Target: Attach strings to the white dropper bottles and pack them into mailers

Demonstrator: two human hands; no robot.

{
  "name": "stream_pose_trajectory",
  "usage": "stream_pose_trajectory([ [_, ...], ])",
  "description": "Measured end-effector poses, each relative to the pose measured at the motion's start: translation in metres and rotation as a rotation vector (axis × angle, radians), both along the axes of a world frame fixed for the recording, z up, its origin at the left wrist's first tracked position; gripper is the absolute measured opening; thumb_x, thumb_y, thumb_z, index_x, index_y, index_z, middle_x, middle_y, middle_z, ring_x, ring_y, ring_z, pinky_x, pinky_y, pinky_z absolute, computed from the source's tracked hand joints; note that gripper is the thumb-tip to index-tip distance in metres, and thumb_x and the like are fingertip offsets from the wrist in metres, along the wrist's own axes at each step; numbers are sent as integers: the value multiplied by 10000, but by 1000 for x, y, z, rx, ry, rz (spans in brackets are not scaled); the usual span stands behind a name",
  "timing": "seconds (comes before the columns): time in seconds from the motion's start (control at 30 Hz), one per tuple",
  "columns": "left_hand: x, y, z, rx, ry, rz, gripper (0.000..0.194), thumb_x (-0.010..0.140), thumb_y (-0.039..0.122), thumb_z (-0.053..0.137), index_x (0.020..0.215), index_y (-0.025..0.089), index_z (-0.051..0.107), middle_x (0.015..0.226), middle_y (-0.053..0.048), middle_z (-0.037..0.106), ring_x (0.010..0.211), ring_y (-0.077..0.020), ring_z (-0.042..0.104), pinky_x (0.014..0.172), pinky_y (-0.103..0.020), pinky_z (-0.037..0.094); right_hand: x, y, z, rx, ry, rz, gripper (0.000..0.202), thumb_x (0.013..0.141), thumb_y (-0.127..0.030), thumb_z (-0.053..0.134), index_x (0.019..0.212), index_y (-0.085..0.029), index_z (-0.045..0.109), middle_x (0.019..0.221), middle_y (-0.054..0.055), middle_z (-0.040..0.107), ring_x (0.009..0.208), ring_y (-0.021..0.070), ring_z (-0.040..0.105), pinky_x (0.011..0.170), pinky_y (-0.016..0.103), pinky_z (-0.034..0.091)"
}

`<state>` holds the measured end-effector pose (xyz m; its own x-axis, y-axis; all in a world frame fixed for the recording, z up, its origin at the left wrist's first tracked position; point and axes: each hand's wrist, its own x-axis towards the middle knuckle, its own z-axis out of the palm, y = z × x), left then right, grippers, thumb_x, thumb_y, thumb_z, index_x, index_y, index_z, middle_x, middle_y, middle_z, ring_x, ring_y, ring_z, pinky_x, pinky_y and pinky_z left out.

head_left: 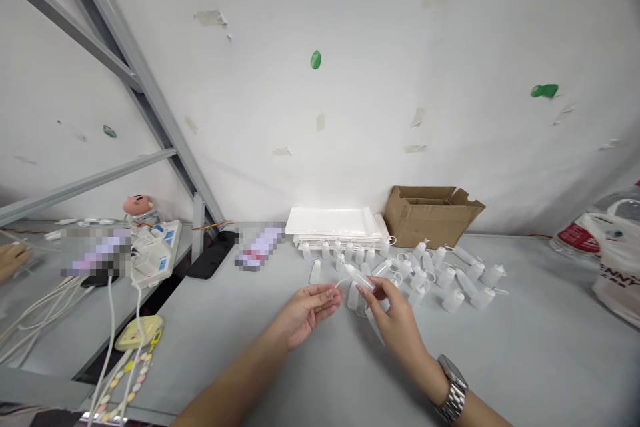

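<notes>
"What's the biggest thing there?"

"A grey tabletop (550, 320). At right of centre stands one open cardboard box (425, 227) (its contents are hidden from me)."

"Other containers?"

"One white plastic bag (620, 267) at the right edge, contents unclear, and one large clear bottle (575, 244) with a red label just beside it."

"And the hands?"

"Both are at lower centre. The right hand (395, 317) grips a tilted squeeze bottle (361, 278) between thumb and fingers. The left hand (310, 312) is partly curled near that bottle's thin cap strap (341, 282); I can't tell whether it pinches it."

"How many small bottles?"

"Over twenty translucent squeeze bottles (453, 300), some upright, some lying (they overlap too much for an exact count). I can't tell whether they hold anything. Seven stand in the back row, before one stack of white packets (330, 222)."

"Anything smaller?"

"Three green scraps (315, 59) on the wall."
</notes>
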<state>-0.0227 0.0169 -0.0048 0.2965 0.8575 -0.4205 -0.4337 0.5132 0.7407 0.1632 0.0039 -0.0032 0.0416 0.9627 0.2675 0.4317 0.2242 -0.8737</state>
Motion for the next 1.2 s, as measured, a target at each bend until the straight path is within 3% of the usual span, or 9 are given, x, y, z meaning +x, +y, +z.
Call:
stream_pose_trajectory([
  [0.2, -5, 5, -2, -39, 7, 154, 58, 776, 122, 634, 804, 122, 685, 952, -82, 706, 892, -132, 659, 907, -214, 476, 3, -4, 3, 155, -106, 140, 223, 881, -346, 455, 984, -196, 583, 799, 60, 608, 745, 200, 559, 670, 312, 454],
  [0.47, -6, 6, -3, 44, 102, 152, 103, 732, 184, 692, 816, 125, 692, 939, -102, 719, 885, -170, 665, 880, -259, 497, 6, -4, 1, 473, -380, 257, 210, 872, -159, 454, 1056, -196, 550, 796, 63, 596, 736, 203, 535, 694, 364, 448],
  [1.2, -6, 4, 1, 135, 190, 183, 256, 630, 270, 776, 803, 106, 683, 913, -121, 724, 898, -208, 664, 837, -278, 519, 4, -4, -3, 441, -488, 242, 171, 862, -106, 466, 1019, -148, 518, 792, 67, 572, 720, 203, 508, 661, 358, 446],
])
